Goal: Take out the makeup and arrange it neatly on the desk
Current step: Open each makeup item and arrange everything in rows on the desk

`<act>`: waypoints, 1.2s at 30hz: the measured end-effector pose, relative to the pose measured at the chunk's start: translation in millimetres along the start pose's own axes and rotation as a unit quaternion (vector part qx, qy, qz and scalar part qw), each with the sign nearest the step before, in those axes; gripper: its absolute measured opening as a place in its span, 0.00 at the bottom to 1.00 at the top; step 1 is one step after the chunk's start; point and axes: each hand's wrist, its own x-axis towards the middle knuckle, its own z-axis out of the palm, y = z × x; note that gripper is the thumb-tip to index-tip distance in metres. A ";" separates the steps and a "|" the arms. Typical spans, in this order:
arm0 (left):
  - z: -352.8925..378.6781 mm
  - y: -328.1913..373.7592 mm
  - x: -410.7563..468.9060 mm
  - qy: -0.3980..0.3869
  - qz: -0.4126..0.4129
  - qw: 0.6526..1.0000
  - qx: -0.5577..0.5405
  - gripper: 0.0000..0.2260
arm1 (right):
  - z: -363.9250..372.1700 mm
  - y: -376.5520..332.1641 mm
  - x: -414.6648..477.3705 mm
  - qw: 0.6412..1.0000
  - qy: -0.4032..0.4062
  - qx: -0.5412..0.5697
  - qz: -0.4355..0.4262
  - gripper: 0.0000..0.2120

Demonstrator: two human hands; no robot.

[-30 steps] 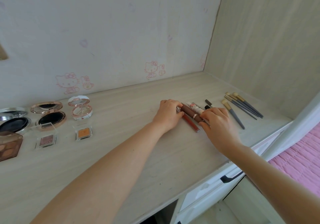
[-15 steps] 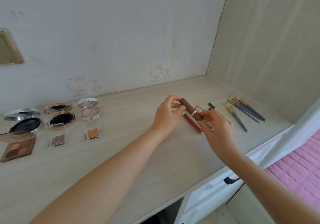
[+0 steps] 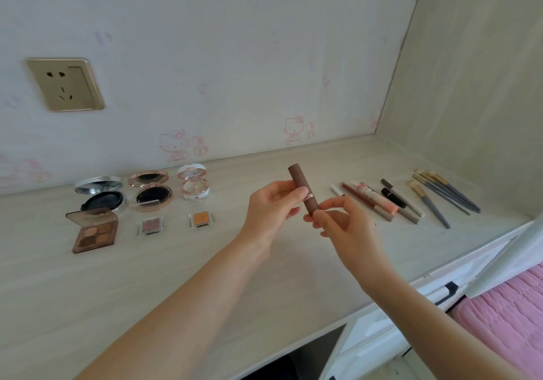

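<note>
with the left hand [image 3: 273,206], a little left of the frame's centre, gripped the brown lipstick tube [image 3: 298,178] around its middle by thumb and curled fingers, at about the gold ring. with the right hand [image 3: 343,227], just right of centre, pinched the lower end of the same tube between thumb and forefinger, with the other fingers loosely bent. held it in the air above the desk [image 3: 176,277], nearly upright, with the top leaning to the upper left, touching nothing but the two hands. judged it as light, stiff and hard, with a matte skin and so not very slippery; round, so likely to roll when laid down carelessly. probably divided into cap and body at the ring, so better taken on the body or on both sides of the ring, not by the cap alone. reached in with both forearms from the bottom edge toward the centre, wrists bent slightly toward each other. saw, to the right of centre, the row of pencils and tubes [image 3: 367,202] lying on the desk.
</note>
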 end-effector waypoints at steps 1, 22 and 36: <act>-5.9 2.1 -3.5 0.000 0.004 1.000 0.008 0.08 | 6.5 -2.4 -2.1 1.000 -0.010 0.010 0.003 0.04; -148.2 23.5 -78.3 -0.041 0.121 0.899 0.419 0.08 | 93.2 -26.7 -10.4 0.976 -0.213 -0.033 0.014 0.08; -169.3 16.2 -102.5 -0.031 0.165 0.789 0.591 0.09 | 126.7 -14.5 -29.9 0.942 -0.274 -0.163 -0.103 0.05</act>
